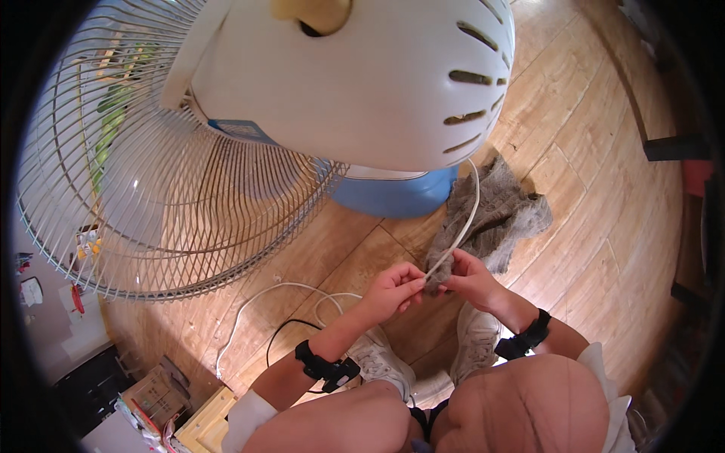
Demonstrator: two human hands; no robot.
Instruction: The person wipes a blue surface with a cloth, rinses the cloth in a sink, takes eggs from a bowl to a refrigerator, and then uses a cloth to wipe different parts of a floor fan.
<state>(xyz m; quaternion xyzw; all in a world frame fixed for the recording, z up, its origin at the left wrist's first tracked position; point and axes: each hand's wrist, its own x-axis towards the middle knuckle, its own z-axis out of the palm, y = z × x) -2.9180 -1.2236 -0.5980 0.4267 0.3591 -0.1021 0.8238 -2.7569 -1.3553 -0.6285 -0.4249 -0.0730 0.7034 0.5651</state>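
Observation:
A white electric fan [351, 96] with a wire guard [187, 215] and a blue base [396, 195] stands before me. Its white power cord [471, 212] runs down from behind the motor housing to my hands. My left hand [396, 289] pinches the cord between thumb and fingers. Close beside it, my right hand [471, 278] grips a corner of a grey-brown cloth [493, 212] at the cord. The rest of the cloth hangs or lies crumpled beside the fan base; how much of it touches the floor I cannot tell.
More white cord [255, 294] and a black cable [277, 328] loop over the wood-look floor [566, 226] at the left. White shoes [476, 340] are below my hands. A cardboard box [156, 396] and a wooden piece [207, 422] are at the lower left.

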